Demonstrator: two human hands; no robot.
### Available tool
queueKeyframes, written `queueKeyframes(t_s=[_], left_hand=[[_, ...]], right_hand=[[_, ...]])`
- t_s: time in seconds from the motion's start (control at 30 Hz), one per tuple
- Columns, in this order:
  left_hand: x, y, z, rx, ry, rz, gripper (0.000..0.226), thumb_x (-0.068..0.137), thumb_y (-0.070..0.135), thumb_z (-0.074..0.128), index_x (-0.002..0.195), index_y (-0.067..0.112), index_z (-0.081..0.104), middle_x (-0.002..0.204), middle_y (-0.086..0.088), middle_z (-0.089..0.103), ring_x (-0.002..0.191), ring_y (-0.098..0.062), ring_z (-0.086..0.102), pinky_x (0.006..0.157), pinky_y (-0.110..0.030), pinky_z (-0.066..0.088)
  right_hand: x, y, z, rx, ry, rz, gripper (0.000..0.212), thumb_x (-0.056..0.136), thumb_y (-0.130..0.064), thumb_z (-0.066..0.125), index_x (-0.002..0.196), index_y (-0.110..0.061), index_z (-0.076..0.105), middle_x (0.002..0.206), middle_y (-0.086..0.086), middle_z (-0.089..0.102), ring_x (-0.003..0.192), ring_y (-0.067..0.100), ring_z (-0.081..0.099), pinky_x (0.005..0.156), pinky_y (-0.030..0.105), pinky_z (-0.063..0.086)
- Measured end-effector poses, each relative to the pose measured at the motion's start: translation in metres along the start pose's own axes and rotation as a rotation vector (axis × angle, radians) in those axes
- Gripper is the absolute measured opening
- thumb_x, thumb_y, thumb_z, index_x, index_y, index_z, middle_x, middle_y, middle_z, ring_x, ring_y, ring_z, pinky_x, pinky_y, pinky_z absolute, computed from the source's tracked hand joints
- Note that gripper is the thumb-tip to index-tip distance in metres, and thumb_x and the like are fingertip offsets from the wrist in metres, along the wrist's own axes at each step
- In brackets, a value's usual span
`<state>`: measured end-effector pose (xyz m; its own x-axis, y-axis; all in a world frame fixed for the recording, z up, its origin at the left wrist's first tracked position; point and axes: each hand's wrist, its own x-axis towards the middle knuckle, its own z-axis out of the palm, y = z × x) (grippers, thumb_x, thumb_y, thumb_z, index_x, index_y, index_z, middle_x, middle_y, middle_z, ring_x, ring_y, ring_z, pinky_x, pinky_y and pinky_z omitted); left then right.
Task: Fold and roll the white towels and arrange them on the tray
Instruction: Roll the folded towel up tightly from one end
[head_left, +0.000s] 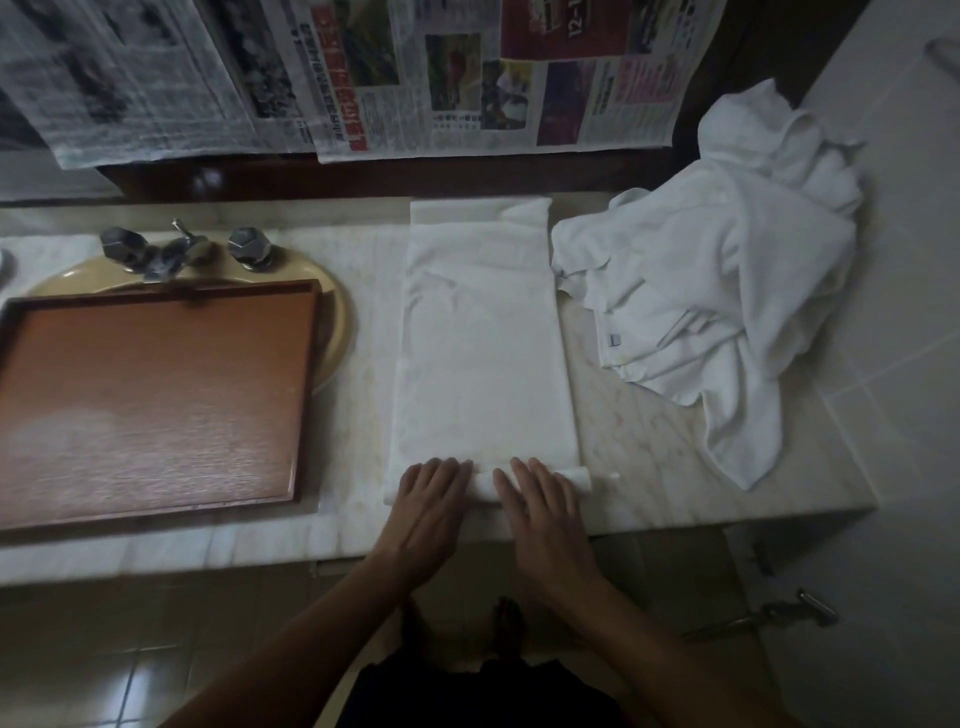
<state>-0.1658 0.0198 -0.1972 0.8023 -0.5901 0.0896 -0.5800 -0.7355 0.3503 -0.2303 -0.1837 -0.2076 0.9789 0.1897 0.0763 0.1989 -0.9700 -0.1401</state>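
At the counter's (649, 457) front edge, left hand (431, 499) and right hand (540, 499) press flat, fingers straight, on one folded towel (483, 338), near end rolled, unrolled length stretching ahead. One tray (306, 389) left, one towel heap (727, 291) right.

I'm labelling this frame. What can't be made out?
Head view.
How far the towel roll is wound: the left hand and right hand cover most of it.
Left edge of the tray: cut off by the frame.
Basin of the sink: mostly hidden under the tray.
Number of towels in the pile: crumpled together.
Print on the newspaper: too small, blurred.
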Motion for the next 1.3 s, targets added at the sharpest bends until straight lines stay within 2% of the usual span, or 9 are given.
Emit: queueKeyframes(t_s=[0.23,0.37,0.5,0.7,0.9,0.97,1.13,1.23,1.3], left_hand=[[-0.020,-0.043,-0.019,-0.040,-0.062,0.109,0.047,0.096,0.012,0.054,0.142,0.010,0.052,0.119,-0.004,0.056,0.101,-0.024,0.053,0.084,-0.037,0.050],[-0.024,-0.042,-0.027,-0.154,-0.126,0.012,0.040,0.103,0.030,0.040,0.137,0.018,0.055,0.116,0.004,0.059,0.098,-0.015,0.050,0.083,-0.032,0.047],[-0.017,-0.037,-0.031,-0.198,-0.080,-0.030,0.042,0.102,0.045,0.031,0.111,0.020,0.064,0.116,0.009,0.060,0.094,-0.009,0.047,0.078,-0.027,0.043],[-0.001,-0.039,-0.026,-0.160,-0.079,-0.117,0.025,0.094,0.016,0.051,0.076,0.018,0.067,0.094,0.004,0.061,0.083,-0.018,0.051,0.069,-0.045,0.052],[0.013,-0.034,-0.031,-0.277,-0.168,-0.484,0.006,0.092,0.028,0.065,0.089,0.023,0.068,0.094,0.008,0.058,0.100,-0.025,0.054,0.078,-0.038,0.045],[0.008,-0.026,-0.030,-0.003,-0.123,-0.378,0.016,0.094,0.031,0.057,0.100,0.024,0.070,0.110,0.006,0.059,0.108,-0.023,0.052,0.084,-0.039,0.048],[-0.025,0.016,0.003,0.074,0.004,-0.003,0.059,0.090,0.019,0.068,0.147,0.014,0.051,0.151,-0.011,0.051,0.140,-0.031,0.049,0.118,-0.050,0.035],[-0.021,0.005,0.014,0.131,-0.026,0.014,0.073,0.097,0.019,0.057,0.162,0.010,0.024,0.169,-0.011,0.022,0.157,-0.029,0.019,0.125,-0.049,0.011],[-0.010,-0.005,0.011,0.126,-0.062,0.013,0.069,0.102,0.024,0.050,0.163,0.011,0.021,0.169,-0.010,0.019,0.157,-0.028,0.018,0.128,-0.048,0.013]], right_hand=[[0.008,0.042,-0.009,0.039,0.012,-0.138,0.052,0.088,-0.004,0.047,0.136,-0.014,0.063,0.125,0.009,0.067,0.110,0.030,0.066,0.092,0.045,0.055],[0.012,0.055,-0.022,0.300,-0.144,-0.059,0.036,0.096,-0.017,0.068,0.131,-0.020,0.065,0.126,-0.001,0.066,0.112,0.020,0.062,0.092,0.037,0.052],[0.019,0.059,-0.024,0.389,-0.154,-0.013,0.028,0.099,-0.018,0.063,0.126,-0.021,0.070,0.115,-0.004,0.057,0.104,0.015,0.052,0.087,0.034,0.052],[0.025,0.037,-0.028,0.259,0.054,0.074,0.037,0.081,-0.005,0.068,0.112,-0.023,0.076,0.104,-0.003,0.065,0.096,0.023,0.057,0.077,0.037,0.047],[-0.011,0.000,-0.009,0.164,0.129,-0.028,0.050,0.093,-0.009,0.047,0.140,-0.013,0.061,0.140,0.013,0.059,0.127,0.035,0.055,0.111,0.053,0.038],[-0.016,-0.002,-0.004,0.110,0.057,-0.024,0.058,0.093,-0.009,0.041,0.151,-0.012,0.049,0.152,0.014,0.050,0.139,0.036,0.045,0.118,0.057,0.030],[-0.010,0.001,0.001,0.068,-0.004,-0.023,0.064,0.094,-0.015,0.041,0.158,-0.012,0.036,0.163,0.013,0.037,0.150,0.035,0.032,0.121,0.058,0.026],[0.001,0.004,0.003,0.043,-0.043,-0.011,0.063,0.099,-0.020,0.041,0.161,-0.011,0.030,0.166,0.013,0.031,0.153,0.033,0.027,0.124,0.056,0.020],[0.012,0.008,0.001,0.034,-0.068,-0.006,0.064,0.100,-0.022,0.044,0.161,-0.010,0.028,0.165,0.014,0.032,0.152,0.033,0.029,0.123,0.056,0.022]])
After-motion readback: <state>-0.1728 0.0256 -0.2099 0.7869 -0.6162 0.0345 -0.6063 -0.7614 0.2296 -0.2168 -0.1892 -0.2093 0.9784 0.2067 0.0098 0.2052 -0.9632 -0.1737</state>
